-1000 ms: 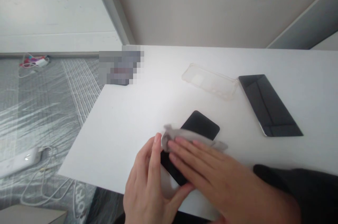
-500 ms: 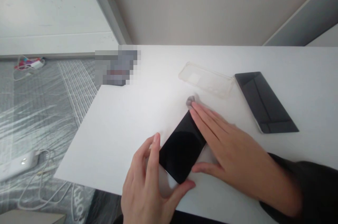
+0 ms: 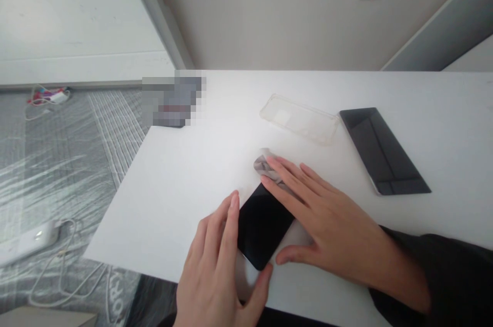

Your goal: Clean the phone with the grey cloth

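The phone [image 3: 265, 225] lay screen up on the table [image 3: 165, 188], slanting across its near edge. A crumpled grey cloth [image 3: 267, 169] sat at the phone's far end. The right hand [image 3: 319, 219] was spread wide and lay flat, its fingers [image 3: 285, 175] pressed on the cloth and its thumb [image 3: 292, 256] low beside the phone's right edge. The left hand [image 3: 211, 260] came up from the near side, fingers pressed together along the phone's left edge and thumb at its near corner, with no pinch. A dark sleeve [image 3: 435, 270] covered the right forearm. Beyond the cloth lay a clear case [image 3: 299, 119], and further right a dark tablet [image 3: 383, 152]. Down on the floor, well apart, sat a white charger [image 3: 33, 242].
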### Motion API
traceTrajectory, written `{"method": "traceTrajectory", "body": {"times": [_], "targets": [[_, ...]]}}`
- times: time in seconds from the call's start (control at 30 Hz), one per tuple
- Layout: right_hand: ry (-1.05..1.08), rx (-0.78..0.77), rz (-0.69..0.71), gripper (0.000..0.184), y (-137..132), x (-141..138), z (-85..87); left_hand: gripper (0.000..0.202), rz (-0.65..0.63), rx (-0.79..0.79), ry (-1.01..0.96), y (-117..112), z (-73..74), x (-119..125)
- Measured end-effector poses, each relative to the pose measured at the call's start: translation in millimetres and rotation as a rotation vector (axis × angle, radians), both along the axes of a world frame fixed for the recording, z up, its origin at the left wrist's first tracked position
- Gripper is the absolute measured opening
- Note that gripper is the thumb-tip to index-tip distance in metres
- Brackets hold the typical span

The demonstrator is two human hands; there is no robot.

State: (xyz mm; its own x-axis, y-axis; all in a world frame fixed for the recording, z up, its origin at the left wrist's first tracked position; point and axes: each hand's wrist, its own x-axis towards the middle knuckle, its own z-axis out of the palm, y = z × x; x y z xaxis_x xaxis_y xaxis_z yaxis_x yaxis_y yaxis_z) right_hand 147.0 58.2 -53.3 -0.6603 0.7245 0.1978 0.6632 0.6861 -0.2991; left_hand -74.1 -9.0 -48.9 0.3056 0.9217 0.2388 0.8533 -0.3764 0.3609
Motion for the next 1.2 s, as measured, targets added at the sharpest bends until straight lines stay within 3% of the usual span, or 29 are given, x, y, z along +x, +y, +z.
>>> {"method": "traceTrajectory", "body": {"times": [0.1,0.2,0.27,0.47,0.63,0.8,0.9,1.0,1.13,1.2], "targets": [[0.018,-0.048,0.063,0.098,-21.1,-11.5,3.2,0.094,0.016,-0.051,-0.018,-0.9,1.8,-2.2],[0.038,-0.113,0.254,0.064,-36.5,-21.3,9.9,0.099,0.064,-0.068,-0.070,-2.9,-2.0,-3.7],[0.044,-0.158,0.330,0.057,-32.9,-21.0,12.5,0.100,0.093,-0.064,-0.095,-4.0,-5.2,-3.3],[0.002,-0.078,0.089,0.099,-9.9,-10.3,9.1,0.104,0.134,-0.001,-0.128,-3.6,-7.8,1.6],[-0.022,-0.142,0.283,0.094,-23.4,-14.7,10.9,0.100,0.144,-0.013,-0.118,-3.5,-8.2,2.0],[-0.017,-0.046,0.051,0.103,-5.9,-4.8,4.9,0.105,0.148,0.023,-0.135,-1.7,-10.6,3.0],[0.003,-0.059,0.140,0.103,-14.3,-8.3,5.5,0.102,0.150,0.031,-0.115,-0.6,-11.0,2.9],[0.009,-0.149,0.273,0.089,-20.5,-11.7,9.5,0.098,0.151,0.036,-0.100,-0.3,-11.0,2.8],[0.006,-0.097,0.124,0.095,-7.8,-7.5,10.9,0.100,0.153,0.056,-0.108,0.2,-11.6,3.7],[0.000,-0.077,0.140,0.101,-6.6,-7.7,10.9,0.099,0.153,0.061,-0.100,0.6,-11.8,3.9]]}}
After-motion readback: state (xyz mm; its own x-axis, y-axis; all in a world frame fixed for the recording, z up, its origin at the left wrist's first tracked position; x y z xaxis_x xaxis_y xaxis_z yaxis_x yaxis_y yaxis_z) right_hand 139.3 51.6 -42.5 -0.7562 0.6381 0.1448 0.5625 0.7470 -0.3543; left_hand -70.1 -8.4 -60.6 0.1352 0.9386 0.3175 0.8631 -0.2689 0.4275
